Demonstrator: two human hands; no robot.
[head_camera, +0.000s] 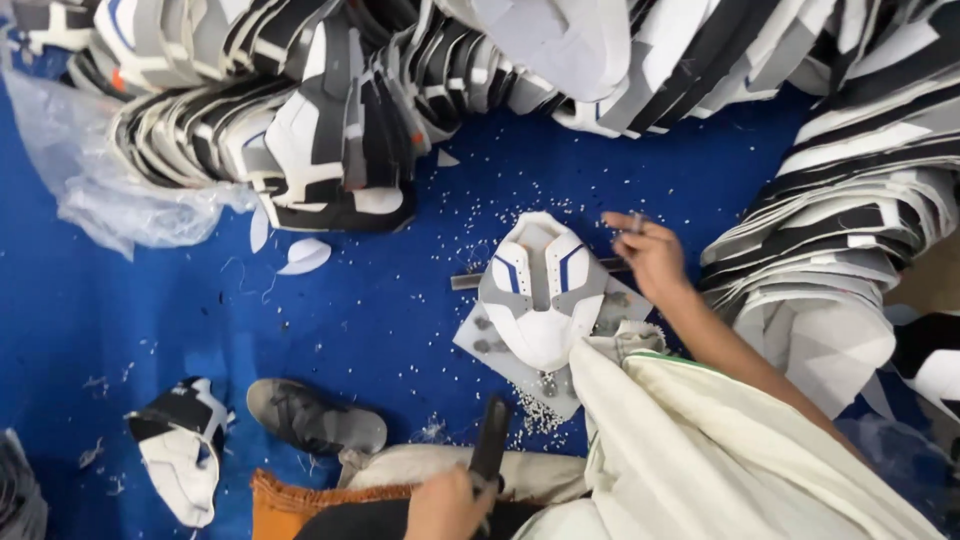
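A white and grey shoe upper (540, 290) with blue stripes lies flat on a grey board (478, 345) on the blue floor. My right hand (652, 258) hovers at the upper's right edge, with a small thin metal tool (634, 222) pinched in its fingers. My left hand (447, 505) is low at the bottom of the view, closed around the handle of a dark flat tool (490, 440) that points up towards the board. Cream cloth (700, 440) covers my lap and hides the board's lower right corner.
Big stacks of black, white and grey shoe uppers (330, 130) ring the work spot at the back and right (850, 220). A clear plastic bag (110, 190) lies at the left. A dark sandal (315, 415), a loose upper (180, 450) and small white punched bits (535, 410) are on the floor.
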